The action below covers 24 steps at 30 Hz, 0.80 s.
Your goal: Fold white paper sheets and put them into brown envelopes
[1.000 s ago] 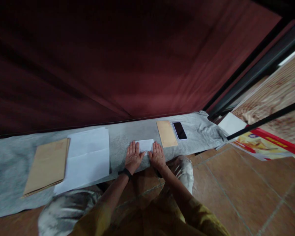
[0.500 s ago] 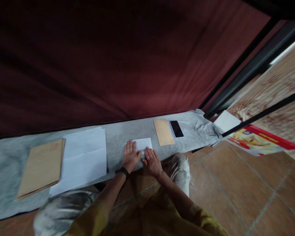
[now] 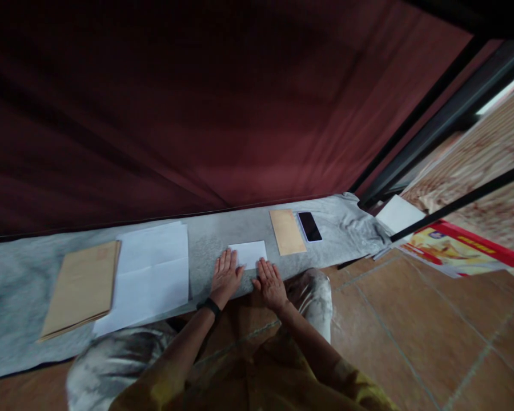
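Paper (image 3: 249,251), small and white, lies between and just ahead of the left hand (image 3: 225,278) and right hand (image 3: 272,285) — both laid flat, fingers extended, touching its near corners, pinching nothing. Uneven pressure, I'd guess, could skew it, or slide it into the tan envelope (image 3: 287,231) just beyond the right hand.

1. The left hand (image 3: 225,279) lies palm down, fingers at the left edge of the small white paper (image 3: 249,253).
2. The right hand (image 3: 272,286) touches its near right corner.
3. Rightward on the cloth-covered desk (image 3: 209,245) lie a tan envelope (image 3: 287,231) and a phone (image 3: 310,226).
4. Leftward, a brown paper stack (image 3: 81,285) overlaps large white sheets (image 3: 154,268).
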Motion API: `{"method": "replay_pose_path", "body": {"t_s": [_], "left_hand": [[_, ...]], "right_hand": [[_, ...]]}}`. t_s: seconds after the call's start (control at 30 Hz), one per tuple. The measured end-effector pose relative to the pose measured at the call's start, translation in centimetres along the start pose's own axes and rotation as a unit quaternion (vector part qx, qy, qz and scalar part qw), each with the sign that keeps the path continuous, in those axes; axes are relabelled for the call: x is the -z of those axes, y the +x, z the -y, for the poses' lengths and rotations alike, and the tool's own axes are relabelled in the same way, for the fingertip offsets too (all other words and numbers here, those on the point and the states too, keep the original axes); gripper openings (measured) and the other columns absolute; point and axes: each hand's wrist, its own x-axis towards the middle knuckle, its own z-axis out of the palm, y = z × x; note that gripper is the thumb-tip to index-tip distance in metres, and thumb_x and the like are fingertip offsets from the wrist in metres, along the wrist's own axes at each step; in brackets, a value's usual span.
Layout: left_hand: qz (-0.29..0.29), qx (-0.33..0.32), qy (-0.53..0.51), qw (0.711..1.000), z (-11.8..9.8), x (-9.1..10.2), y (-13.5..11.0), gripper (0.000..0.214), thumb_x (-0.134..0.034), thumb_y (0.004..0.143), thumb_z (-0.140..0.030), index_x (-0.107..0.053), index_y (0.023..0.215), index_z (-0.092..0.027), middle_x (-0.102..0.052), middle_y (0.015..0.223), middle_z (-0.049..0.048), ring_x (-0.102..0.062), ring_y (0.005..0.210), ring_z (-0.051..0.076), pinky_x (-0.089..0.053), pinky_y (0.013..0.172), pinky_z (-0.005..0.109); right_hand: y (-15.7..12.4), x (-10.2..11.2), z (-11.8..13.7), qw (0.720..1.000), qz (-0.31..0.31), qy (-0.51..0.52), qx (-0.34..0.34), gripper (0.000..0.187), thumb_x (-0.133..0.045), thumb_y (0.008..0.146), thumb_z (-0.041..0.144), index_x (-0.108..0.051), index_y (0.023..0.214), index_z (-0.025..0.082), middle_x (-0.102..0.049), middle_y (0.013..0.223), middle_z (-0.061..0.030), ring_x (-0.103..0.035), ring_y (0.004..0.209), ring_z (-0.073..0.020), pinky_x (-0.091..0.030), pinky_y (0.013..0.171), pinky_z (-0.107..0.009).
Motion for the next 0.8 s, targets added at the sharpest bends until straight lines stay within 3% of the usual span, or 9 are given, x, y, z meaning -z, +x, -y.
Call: {"method": "replay_pose_path", "body": {"t_s": [0.2,0.43,0.8], "left_hand": [[0.013,-0.008,0.029,0.999,0.7,0.6,-2.2,0.063,-0.037,0.102,-0.041,-0.037,0.155,-0.006,-0.037,0.162,0.0173,-0.029,0.153,0.031,-0.022,0.124,0.049],[0.036,-0.091,0.017,0.995,0.8,0.8,-3.7,0.058,-0.037,0.103,-0.044,-0.042,0.155,-0.019,-0.038,0.163,0.0082,-0.028,0.154,0.028,-0.022,0.125,0.051],[0.022,-0.126,0.028,0.991,1.5,0.7,-4.0,0.058,-0.041,0.102,-0.045,-0.043,0.155,-0.019,-0.037,0.163,0.0114,-0.031,0.153,0.028,-0.023,0.124,0.051]], "right_hand": [[-0.1,-0.2,0.1,1.0,-0.011,-0.001,0.0,0.06,-0.04,0.106,0.038,-0.031,0.159,0.009,-0.04,0.161,-0.016,-0.036,0.149,-0.0278,-0.028,0.122,-0.047],[-0.2,-0.6,0.0,1.0,-0.026,-0.003,0.007,0.06,-0.04,0.106,0.038,-0.033,0.157,0.007,-0.041,0.16,-0.017,-0.037,0.148,-0.0286,-0.029,0.122,-0.048],[0.3,-1.0,0.1,1.0,-0.022,-0.001,-0.009,0.058,-0.045,0.104,0.039,-0.042,0.153,0.009,-0.045,0.157,-0.0173,-0.043,0.144,-0.03,-0.03,0.12,-0.048]]}}
